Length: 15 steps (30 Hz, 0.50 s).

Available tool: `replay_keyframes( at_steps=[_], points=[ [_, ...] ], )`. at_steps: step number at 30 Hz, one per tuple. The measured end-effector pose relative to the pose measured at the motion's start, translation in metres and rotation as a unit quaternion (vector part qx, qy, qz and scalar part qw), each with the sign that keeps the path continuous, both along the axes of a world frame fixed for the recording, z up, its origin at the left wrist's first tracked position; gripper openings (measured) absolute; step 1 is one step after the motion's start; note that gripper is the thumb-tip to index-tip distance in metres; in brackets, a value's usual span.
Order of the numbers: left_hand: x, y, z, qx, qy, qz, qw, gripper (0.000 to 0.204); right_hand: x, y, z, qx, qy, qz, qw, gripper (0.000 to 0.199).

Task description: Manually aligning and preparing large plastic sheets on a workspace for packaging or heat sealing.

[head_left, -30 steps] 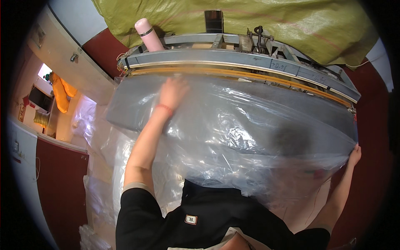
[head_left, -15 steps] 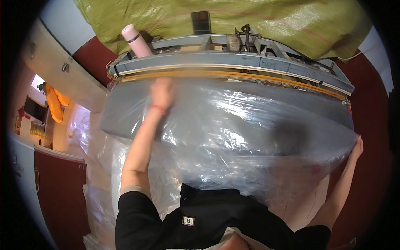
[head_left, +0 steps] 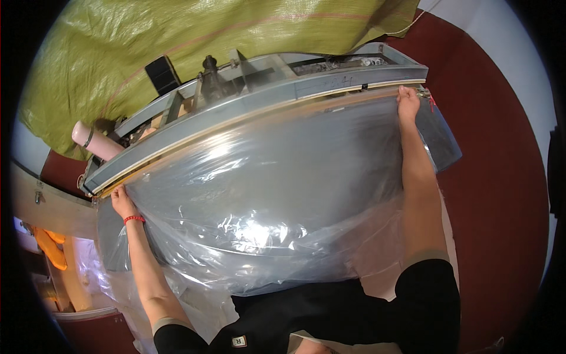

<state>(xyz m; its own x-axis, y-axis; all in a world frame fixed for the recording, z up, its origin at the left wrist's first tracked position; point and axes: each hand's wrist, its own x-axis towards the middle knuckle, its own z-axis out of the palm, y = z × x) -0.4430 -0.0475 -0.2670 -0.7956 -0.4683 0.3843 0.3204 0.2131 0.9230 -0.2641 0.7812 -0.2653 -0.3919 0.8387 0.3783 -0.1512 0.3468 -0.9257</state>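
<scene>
While two bare hands work along one long metal frame [head_left: 318, 87], a single sheet of clear film [head_left: 253, 227] spreads between them, over one dark grey slab [head_left: 441, 138] on the near side of the frame. The left hand [head_left: 122, 202], with one red bracelet [head_left: 134, 219] at its wrist, pinches the film narrowly by the frame's left end, close to an orange strip [head_left: 127, 179]. The right hand [head_left: 407, 104] has its fingers closed on the film's far edge, near the frame's right end; beyond it the slab sticks out to the right. Between the hands the film falls in shiny creases toward the near side, down to the person's one black shirt [head_left: 318, 307].

On the far side are one pink bottle [head_left: 97, 141], leaning at the frame's left end, one flat black phone-like object [head_left: 162, 75], one dark upright metal fitting [head_left: 211, 74], blurred, and one yellow-green woven sheet [head_left: 194, 23].

Compared with half a second ago, the left hand has gone from the slab's far edge to the frame's left end, and the right hand from the near right edge of the film up to the frame. The film's right side now ends at the right hand, where it reached the slab's right end before. The view has turned too, so the frame now slants, its left end nearer than its right
</scene>
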Motion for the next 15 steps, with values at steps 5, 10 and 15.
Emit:
replay_keyframes(
  at_steps=[5,10,15],
  points=[
    [-0.022,-0.003,-0.011,0.025,0.017,-0.075,0.997,0.010,-0.006,0.005,0.000,-0.018,0.058,-0.055,0.997,0.017],
    [-0.009,0.000,0.000,0.039,-0.049,-0.038,0.997,0.012,0.001,-0.009,0.019,-0.094,0.008,-0.077,0.993,0.014],
    [0.002,0.008,0.015,0.134,-0.010,-0.073,0.988,0.011,0.001,-0.023,0.033,-0.111,0.038,-0.097,0.988,0.017]
  ],
)
